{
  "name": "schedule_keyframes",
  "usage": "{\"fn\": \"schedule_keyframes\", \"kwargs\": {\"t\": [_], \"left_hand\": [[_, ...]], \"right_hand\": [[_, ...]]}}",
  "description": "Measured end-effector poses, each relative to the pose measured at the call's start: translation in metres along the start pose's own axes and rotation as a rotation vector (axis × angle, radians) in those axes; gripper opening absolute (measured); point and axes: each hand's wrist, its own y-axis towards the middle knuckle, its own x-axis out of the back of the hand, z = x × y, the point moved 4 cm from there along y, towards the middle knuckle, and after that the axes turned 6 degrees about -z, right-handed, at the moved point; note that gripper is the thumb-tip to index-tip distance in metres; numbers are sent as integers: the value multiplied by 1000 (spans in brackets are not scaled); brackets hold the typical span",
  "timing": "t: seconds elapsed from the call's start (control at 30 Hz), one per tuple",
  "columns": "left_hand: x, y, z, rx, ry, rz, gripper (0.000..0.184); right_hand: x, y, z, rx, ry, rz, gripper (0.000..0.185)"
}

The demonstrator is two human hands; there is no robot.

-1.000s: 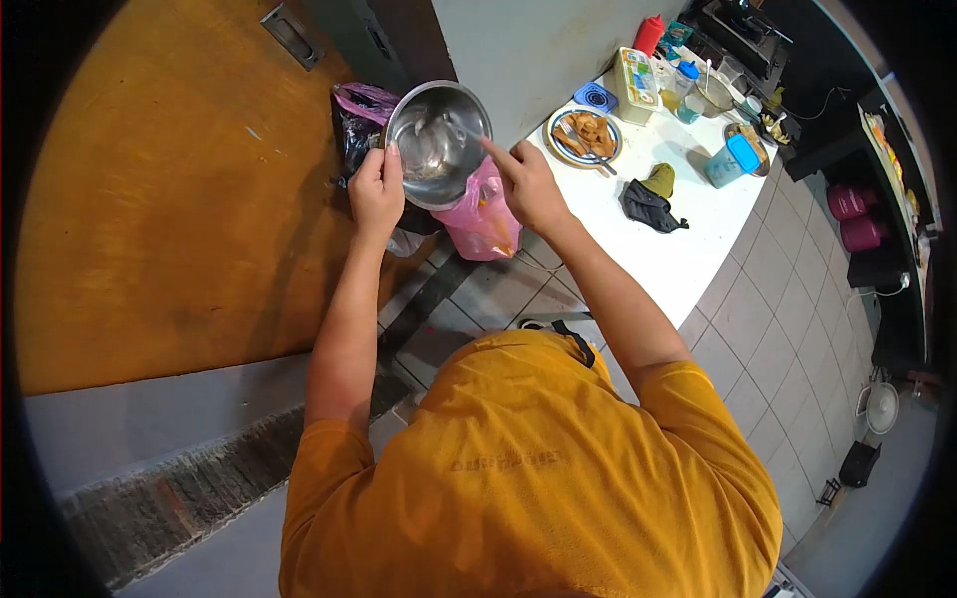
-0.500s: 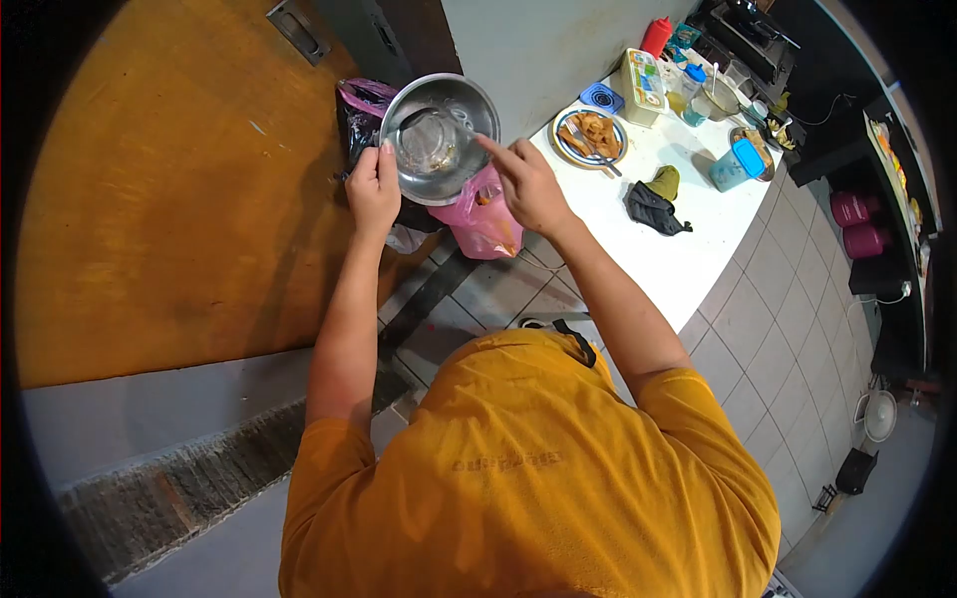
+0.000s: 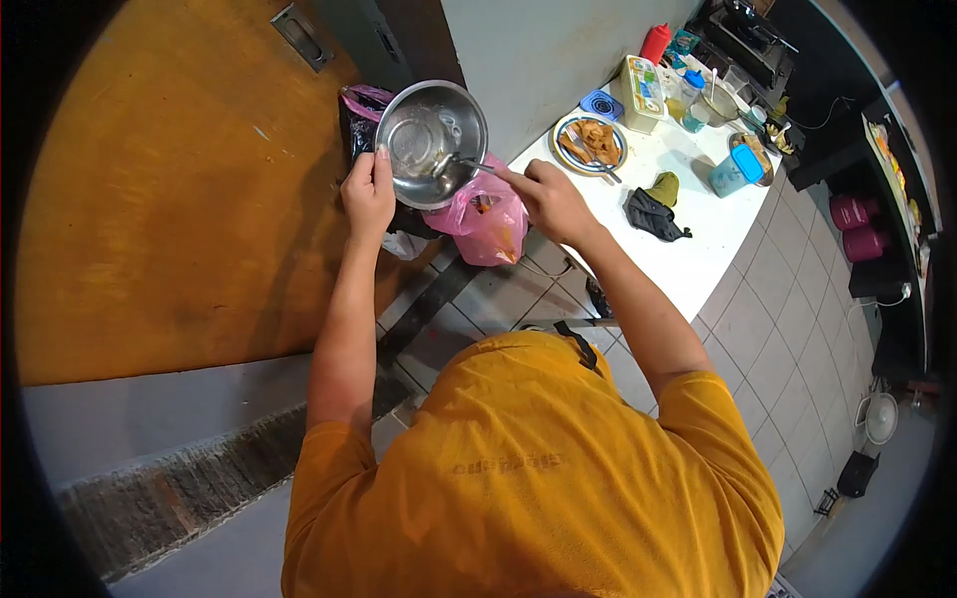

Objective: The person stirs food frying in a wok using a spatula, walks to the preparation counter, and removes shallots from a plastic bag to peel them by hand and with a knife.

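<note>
A round metal bowl point(image 3: 411, 120) is tilted in front of me, its shiny inside facing up at the camera. My left hand point(image 3: 368, 191) grips its lower left rim, thumb over the edge. In my right hand point(image 3: 554, 202) is the handle of a metal spoon point(image 3: 465, 162), whose head touches or hangs just above the bowl's inner right side. A few small bits cling to the inside of the bowl. Below it hangs a pink plastic bag point(image 3: 490, 231), its top partly open with something orange inside.
A white table point(image 3: 688, 269) on the right bears a plate of fried food point(image 3: 595, 140), a dark cloth point(image 3: 653, 213), a blue-lidded container point(image 3: 736, 169), a tub point(image 3: 643, 93) and a red bottle point(image 3: 656, 43). An orange-brown door point(image 3: 179, 199) stands at left.
The bowl has shifted slightly left and down. My right hand has moved right and a little down, and the spoon now shows clearly against the bowl's lower right side.
</note>
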Motion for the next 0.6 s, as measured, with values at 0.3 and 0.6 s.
{"fn": "schedule_keyframes", "kwargs": {"t": [0.3, 0.6], "left_hand": [[-4, 2, -8, -80, 55, 25, 30], [-9, -4, -39, -342, 86, 51, 24]], "right_hand": [[-2, -3, -2, -8, -60, -19, 46], [-3, 4, 0, -20, -79, -126, 41]]}}
